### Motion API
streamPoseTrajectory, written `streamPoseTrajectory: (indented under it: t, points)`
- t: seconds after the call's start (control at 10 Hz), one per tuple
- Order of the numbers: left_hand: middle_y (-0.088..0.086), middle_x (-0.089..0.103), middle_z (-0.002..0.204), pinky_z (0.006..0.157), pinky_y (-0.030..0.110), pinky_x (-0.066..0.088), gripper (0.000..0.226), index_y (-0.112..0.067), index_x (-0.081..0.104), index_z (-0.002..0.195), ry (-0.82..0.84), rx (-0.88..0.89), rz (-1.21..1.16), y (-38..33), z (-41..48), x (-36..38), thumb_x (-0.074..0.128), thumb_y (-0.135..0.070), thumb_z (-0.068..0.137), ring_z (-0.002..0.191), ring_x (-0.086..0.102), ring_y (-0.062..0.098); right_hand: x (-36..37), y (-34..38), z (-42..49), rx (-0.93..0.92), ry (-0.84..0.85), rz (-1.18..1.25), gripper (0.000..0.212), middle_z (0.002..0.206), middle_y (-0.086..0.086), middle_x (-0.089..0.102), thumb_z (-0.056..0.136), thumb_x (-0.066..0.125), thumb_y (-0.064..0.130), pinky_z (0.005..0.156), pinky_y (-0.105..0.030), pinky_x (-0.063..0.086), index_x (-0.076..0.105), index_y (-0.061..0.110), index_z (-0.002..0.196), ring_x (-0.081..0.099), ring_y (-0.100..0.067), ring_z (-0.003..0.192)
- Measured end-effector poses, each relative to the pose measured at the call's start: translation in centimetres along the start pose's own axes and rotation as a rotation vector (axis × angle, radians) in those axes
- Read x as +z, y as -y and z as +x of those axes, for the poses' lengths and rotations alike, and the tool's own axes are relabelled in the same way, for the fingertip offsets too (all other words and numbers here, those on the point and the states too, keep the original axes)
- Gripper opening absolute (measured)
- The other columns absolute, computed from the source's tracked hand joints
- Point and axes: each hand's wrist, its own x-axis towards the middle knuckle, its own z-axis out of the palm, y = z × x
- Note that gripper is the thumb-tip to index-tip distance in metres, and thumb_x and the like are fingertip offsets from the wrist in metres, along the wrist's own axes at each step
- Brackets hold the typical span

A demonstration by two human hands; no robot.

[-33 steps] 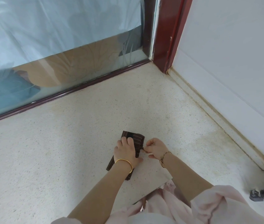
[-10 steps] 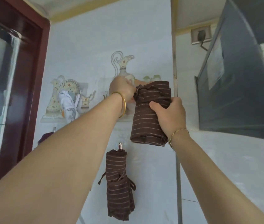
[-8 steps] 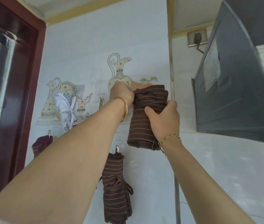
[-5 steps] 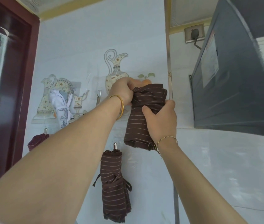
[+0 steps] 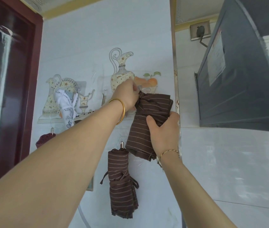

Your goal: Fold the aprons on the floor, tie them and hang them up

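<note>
I hold a folded, tied brown striped apron [image 5: 140,129] up against the tiled wall. My left hand [image 5: 127,96] pinches its top corner right at a metal wall hook [image 5: 140,87]. My right hand [image 5: 163,129] grips the bundle's middle from the right. A second brown striped apron [image 5: 120,181], rolled and tied, hangs below from another hook [image 5: 121,143].
A white patterned cloth [image 5: 66,104] hangs on a hook to the left, with a dark red cloth [image 5: 44,139] on a lower hook. A bare hook [image 5: 105,94] sits between. A dark red door frame [image 5: 31,66] stands left; a grey cabinet [image 5: 239,79] juts out right.
Since the floor view I have stood and raised the tied apron to the wall. Over the last second my left hand moved its top corner closer to the hook.
</note>
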Motion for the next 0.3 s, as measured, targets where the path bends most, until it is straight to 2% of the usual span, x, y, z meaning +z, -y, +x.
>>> streamPoseTrajectory:
  t: [0.1, 0.2, 0.3]
  points:
    - [0.007, 0.056, 0.101, 0.078, 0.038, 0.050, 0.017, -0.011, 0.051, 0.109, -0.069, 0.092, 0.128, 0.1, -1.2, -0.9, 0.045, -0.011, 0.093, 0.085, 0.059, 0.026, 0.0, 0.1, -0.5, 0.021, 0.029, 0.039, 0.057, 0.106, 0.011, 0.049, 0.089, 0.060, 0.034, 0.078, -0.021, 0.042, 0.031, 0.014, 0.134, 0.049, -0.003, 0.080]
    - [0.005, 0.056, 0.102, 0.079, 0.037, 0.049, 0.020, -0.012, 0.052, 0.109, -0.137, 0.125, 0.124, 0.2, -3.4, -2.3, 0.045, -0.007, 0.091, 0.091, 0.055, 0.022, 0.1, -0.1, -1.5, 0.001, 0.026, -0.029, 0.065, 0.135, -0.001, 0.043, 0.087, 0.061, 0.038, 0.093, -0.033, 0.047, 0.028, 0.015, 0.139, 0.052, -0.015, 0.110]
    - [0.000, 0.057, 0.096, 0.068, 0.038, 0.056, 0.018, -0.020, 0.053, 0.102, -0.272, 0.145, -0.172, 0.2, -6.9, -4.0, 0.049, -0.007, 0.091, 0.088, 0.061, 0.020, -1.3, 0.0, -3.0, -0.209, -0.118, -0.242, 0.060, 0.138, -0.005, 0.038, 0.089, 0.058, 0.035, 0.101, -0.038, 0.041, 0.032, 0.013, 0.139, 0.043, -0.021, 0.122]
